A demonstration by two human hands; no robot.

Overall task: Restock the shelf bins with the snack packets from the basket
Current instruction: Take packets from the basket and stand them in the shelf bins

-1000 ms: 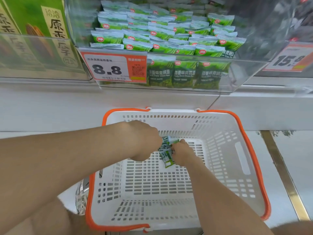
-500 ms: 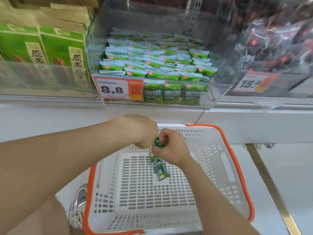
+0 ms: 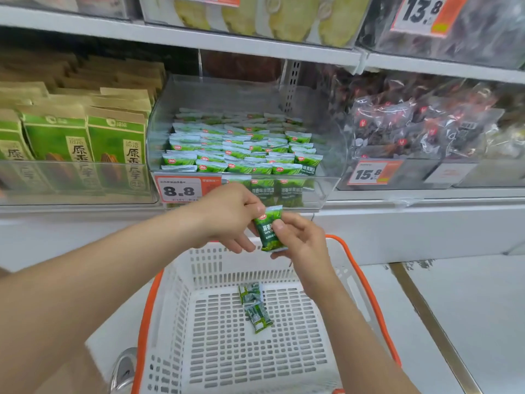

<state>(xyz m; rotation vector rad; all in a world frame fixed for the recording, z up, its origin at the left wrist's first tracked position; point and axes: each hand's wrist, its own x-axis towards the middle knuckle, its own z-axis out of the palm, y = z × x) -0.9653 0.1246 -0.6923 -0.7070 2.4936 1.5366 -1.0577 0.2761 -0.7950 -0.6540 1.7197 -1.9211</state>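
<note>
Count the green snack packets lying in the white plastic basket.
2. First green snack packet: middle of white plastic basket floor; second packet: just nearer, touching. Overlap may hide more.

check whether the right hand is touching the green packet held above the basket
Touching. The head view shows the right hand pinching the green packet, with its thumb pressed on the printed front.

Two packets lie in the basket. Above the basket's far rim, the left hand and right hand hold a third packet. Behind the basket stands the shelf bin.
</note>
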